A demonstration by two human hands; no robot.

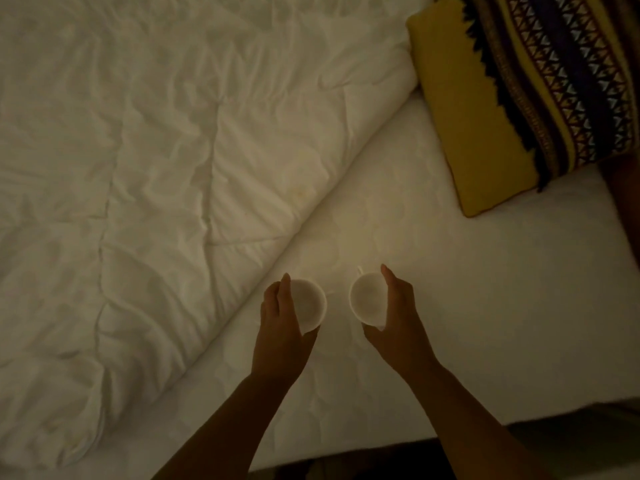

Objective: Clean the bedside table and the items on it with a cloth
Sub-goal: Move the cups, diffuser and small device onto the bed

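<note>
left cup: small round white cup (310, 303), plain and smooth. You're looking straight down into its pale bowl, and I can't see anything inside.
right cup: same sort of small round white cup (367, 299), mouth up too. A thin bit on the far side looks like a handle, but it's too dim to be sure.
where: side by side, close but apart, over the plain white sheet (450, 271) near the bed's front edge. Can't tell if they're sitting on it or just above.
left hand (280, 317): gripping the left cup from its outer side, fingers curled along the rim.
right hand (398, 306): same deal, wrapped round the right cup from the right.
duvet: crumpled white quilted duvet (138, 168), folded back on a diagonal, left of the cups.
cushion: mustard-yellow cushion (467, 116) with woven purple and dark triangle stripes, top right on the sheet.
</note>
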